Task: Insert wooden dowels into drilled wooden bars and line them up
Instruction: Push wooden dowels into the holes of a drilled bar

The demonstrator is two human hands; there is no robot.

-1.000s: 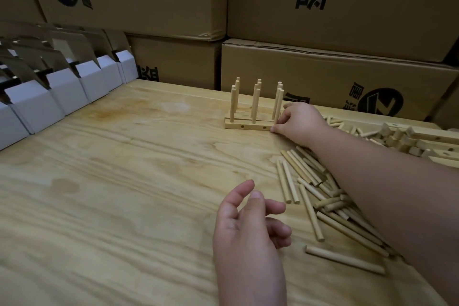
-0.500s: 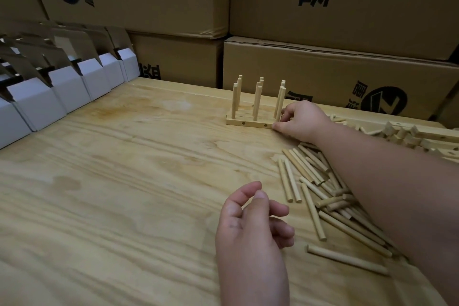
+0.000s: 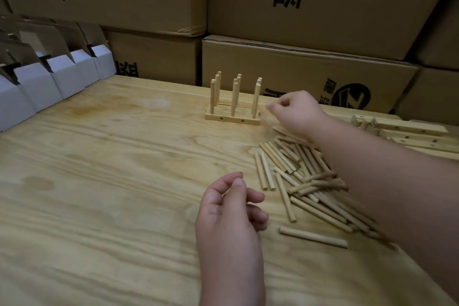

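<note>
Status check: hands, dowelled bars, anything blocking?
Left hand idle, loosely curled, holding nothing. Right hand curled beside the dowelled bars, not touching. Bars lined up, dowels upright. Loose dowels piled under right forearm; nothing blocking.

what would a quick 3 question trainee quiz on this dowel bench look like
1. True or false: the right hand is gripping the finished bars.
2. The loose dowels lie on which side of the left hand: A left, B right?
3. How many upright dowels does the nearest bar carry?

Key
1. False: it is beside them, apart, fingers curled, nothing seen in them.
2. B.
3. Three.
</note>
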